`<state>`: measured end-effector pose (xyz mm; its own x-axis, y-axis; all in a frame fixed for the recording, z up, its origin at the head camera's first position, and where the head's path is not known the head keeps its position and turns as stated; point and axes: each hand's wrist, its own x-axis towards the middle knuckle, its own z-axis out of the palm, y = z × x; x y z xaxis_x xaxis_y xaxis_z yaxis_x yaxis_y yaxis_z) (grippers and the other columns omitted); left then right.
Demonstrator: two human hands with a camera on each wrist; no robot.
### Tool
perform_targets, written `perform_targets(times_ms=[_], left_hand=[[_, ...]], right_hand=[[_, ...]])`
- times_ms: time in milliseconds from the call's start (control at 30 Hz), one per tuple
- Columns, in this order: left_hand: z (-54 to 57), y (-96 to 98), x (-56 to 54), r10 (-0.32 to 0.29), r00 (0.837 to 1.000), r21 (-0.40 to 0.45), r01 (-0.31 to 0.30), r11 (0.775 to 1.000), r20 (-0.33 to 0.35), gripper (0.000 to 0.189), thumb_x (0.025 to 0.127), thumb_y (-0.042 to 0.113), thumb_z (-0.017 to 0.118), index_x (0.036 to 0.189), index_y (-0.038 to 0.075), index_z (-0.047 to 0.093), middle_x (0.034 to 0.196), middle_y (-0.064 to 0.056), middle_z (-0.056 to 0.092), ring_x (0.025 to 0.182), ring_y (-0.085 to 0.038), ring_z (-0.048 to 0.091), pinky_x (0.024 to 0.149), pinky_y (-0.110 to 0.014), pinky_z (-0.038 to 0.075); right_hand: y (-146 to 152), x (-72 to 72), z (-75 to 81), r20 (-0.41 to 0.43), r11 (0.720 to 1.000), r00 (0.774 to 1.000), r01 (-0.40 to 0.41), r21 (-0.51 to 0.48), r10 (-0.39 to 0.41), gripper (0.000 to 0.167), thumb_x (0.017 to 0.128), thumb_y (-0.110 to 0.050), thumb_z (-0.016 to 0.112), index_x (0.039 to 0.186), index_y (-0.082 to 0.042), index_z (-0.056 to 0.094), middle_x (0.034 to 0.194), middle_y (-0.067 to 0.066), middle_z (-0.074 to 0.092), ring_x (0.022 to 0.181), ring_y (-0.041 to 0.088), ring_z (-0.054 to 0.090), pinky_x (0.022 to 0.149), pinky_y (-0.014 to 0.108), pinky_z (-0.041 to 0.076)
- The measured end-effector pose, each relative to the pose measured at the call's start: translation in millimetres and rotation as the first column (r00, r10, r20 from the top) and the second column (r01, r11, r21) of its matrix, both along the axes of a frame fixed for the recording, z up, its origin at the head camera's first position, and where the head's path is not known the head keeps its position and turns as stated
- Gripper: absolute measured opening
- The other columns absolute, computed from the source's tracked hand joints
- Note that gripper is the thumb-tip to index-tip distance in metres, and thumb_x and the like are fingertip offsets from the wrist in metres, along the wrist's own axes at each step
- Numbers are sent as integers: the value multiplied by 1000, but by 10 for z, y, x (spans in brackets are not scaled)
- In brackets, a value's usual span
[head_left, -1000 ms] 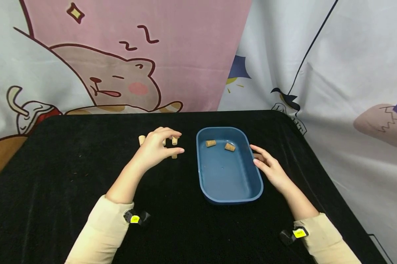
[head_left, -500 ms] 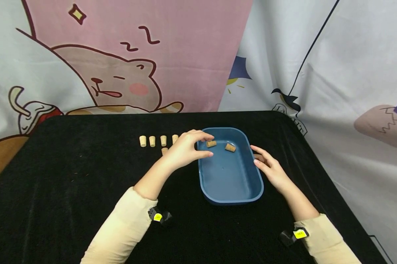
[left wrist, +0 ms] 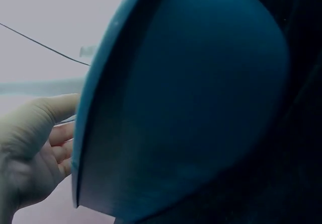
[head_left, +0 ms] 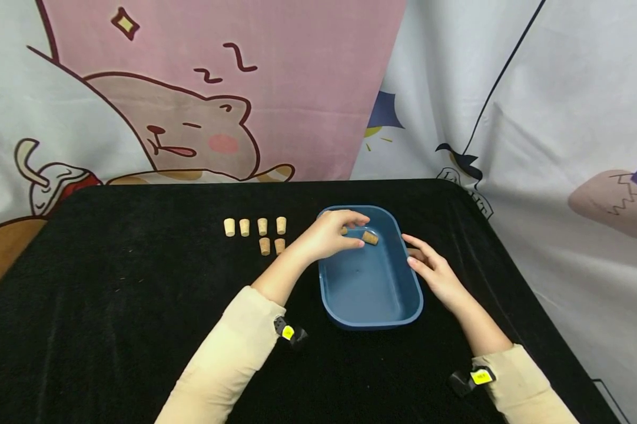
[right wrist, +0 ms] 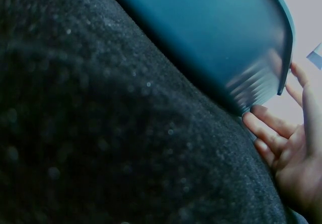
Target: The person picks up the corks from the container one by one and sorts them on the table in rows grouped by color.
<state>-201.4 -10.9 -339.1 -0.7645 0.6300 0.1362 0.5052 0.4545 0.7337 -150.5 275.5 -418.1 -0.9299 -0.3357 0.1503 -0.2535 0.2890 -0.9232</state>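
My left hand (head_left: 330, 237) reaches over the left rim of a blue plastic tub (head_left: 371, 324), thumb and fingers spread apart with nothing seen between them. One cork (head_left: 370, 238) lies in the tub just beyond those fingertips. A second cork (head_left: 344, 230) is partly hidden behind the hand. In the left wrist view, the tub's wall covers part of the hand (left wrist: 30, 153). On the other side, my right hand (head_left: 436, 275) rests its extended fingers against the tub's outer right wall. The right wrist view shows those fingers (right wrist: 269, 128) low along that wall.
Several corks stand on the black cloth left of the tub: a back row with a cork (head_left: 229, 227) at its left end, and two nearer, one a cork (head_left: 264, 246). The black-covered table (head_left: 112, 330) ends at a printed curtain (head_left: 318, 88).
My left hand has moved right, from over the standing corks to inside the tub's outline, fingers still parted. My right hand, the tub and the two corks in it have stayed put.
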Motion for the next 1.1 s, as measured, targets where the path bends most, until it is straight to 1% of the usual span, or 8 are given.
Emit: perform_targets(times_ms=[167,333,433,633,800,933,1100], left_hand=[[-40,115,-89,11,1000,-16,-11,1000,21,47,89,16,70,133,7,56,128,-5,59,113,-19,55,93,-29,44],[-107,227,-183,18,999,-35,-16,999,45,45,89,11,69,132,5,56,127,-6,60,113,-19,55,92,-29,44],[-144,280,-234,36,998,-68,-32,997,57,45,89,12,69,132,7,57,125,-6,60,113,-18,55,92,-27,44],[-193,352,-313,48,996,-123,-38,992,76,44,90,13,68,132,7,57,126,-6,60,112,-19,54,90,-28,44],[-241,395,-355,57,995,-141,-44,989,88,42,89,11,69,130,6,59,126,-6,60,111,-19,55,87,-25,45],[-275,415,-373,62,995,-165,-48,985,80,41,88,10,69,128,6,60,124,-7,61,111,-19,56,86,-25,46],[-316,441,-384,63,996,-211,-48,976,66,40,88,8,70,127,5,61,124,-8,61,113,-20,56,89,-26,45]], right_hand=[[-6,5,-6,5,1000,1000,17,2,-17,48,103,-16,43,149,-10,31,129,31,49,103,9,60,82,28,49],[2,9,-15,6,1000,1000,13,-1,-13,47,103,-15,42,149,-9,31,129,31,49,103,10,60,82,28,49],[5,4,-12,5,1000,1000,12,3,-12,47,103,-15,43,148,-9,32,129,31,49,103,10,60,82,28,49],[5,-12,-9,-6,1000,1000,-9,-20,8,47,103,-12,42,148,-7,32,128,32,50,102,10,61,82,27,49],[-4,-13,-2,-7,1000,1000,-6,-17,6,47,103,-12,43,148,-7,32,127,32,50,102,10,61,81,27,50],[-6,-17,2,-12,1000,1000,-3,-15,3,47,102,-12,43,148,-6,32,127,32,50,102,9,61,81,27,50],[-13,-18,-3,-17,1000,1000,-4,-16,3,47,102,-11,43,148,-5,31,127,32,50,101,9,61,81,27,50]])
